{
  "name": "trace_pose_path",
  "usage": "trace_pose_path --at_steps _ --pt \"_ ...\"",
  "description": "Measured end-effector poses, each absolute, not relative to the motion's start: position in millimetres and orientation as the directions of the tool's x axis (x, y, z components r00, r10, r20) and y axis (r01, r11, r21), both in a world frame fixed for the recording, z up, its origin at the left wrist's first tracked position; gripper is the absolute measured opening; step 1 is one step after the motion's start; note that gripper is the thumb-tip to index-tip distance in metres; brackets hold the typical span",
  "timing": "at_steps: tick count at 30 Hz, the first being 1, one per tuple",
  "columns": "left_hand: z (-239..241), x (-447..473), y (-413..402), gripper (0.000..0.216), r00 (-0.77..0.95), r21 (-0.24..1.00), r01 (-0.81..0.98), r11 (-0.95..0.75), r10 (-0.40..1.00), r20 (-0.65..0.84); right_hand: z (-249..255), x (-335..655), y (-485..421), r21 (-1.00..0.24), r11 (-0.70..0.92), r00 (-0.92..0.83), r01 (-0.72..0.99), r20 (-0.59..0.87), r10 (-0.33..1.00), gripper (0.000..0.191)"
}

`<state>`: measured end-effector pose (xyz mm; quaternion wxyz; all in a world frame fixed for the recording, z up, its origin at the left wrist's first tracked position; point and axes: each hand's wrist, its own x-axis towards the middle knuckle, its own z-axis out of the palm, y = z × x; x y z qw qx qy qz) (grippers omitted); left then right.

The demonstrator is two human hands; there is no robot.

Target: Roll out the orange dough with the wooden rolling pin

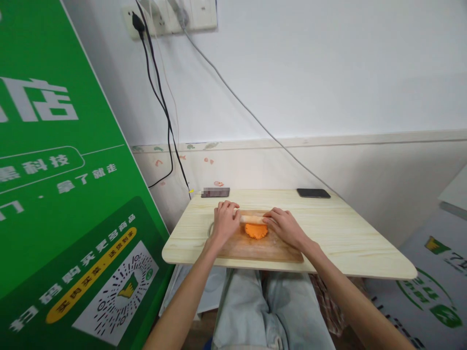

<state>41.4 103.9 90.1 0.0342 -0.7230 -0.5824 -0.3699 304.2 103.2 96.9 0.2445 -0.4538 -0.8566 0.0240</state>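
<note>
Gripping a rolling pin [251, 219] — left fingers [228, 205] and right fingers [274, 214] flank the orange dough [256, 232].

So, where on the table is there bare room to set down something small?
On the table, the widest bare patch lies between the right arm and the right edge, in front of the phone. A narrower strip lies between phone and dark device, behind the board. The board is crowded: left hand, right hand, pin, dough.
</note>
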Motion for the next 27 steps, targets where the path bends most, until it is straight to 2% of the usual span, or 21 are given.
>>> trace_pose_path --at_steps 4,11,14,19,21,23,27 --pt "99 47 128 0.022 0.196 0.244 0.923 -0.299 0.908 0.369 94 308 107 -0.221 0.557 -0.472 0.8 0.341 0.813 0.038" --pt "109 38 148 0.034 0.281 0.191 0.93 -0.315 0.941 0.187 103 304 130 -0.17 0.599 -0.54 0.783 0.295 0.789 0.027" --pt "104 40 153 0.038 0.28 0.178 0.936 -0.304 0.948 0.15 102 298 137 -0.21 0.557 -0.501 0.803 0.267 0.823 0.032" --pt "90 44 158 0.043 0.237 0.172 0.952 -0.254 0.965 0.116 97 288 138 -0.244 0.226 -0.177 0.943 0.205 0.963 0.047" --pt "87 43 156 0.045 0.229 0.171 0.953 -0.248 0.966 0.122 96 285 137 -0.228 0.155 -0.118 0.961 0.165 0.979 0.05" --pt "85 42 154 0.046 0.221 0.173 0.955 -0.242 0.966 0.134 94 283 135 -0.193 0.129 -0.098 0.973 0.166 0.981 0.052" --pt "82 41 147 0.045 0.203 0.176 0.956 -0.233 0.964 0.174 89 282 128 -0.112 0.162 -0.127 0.98 0.27 0.954 0.052"
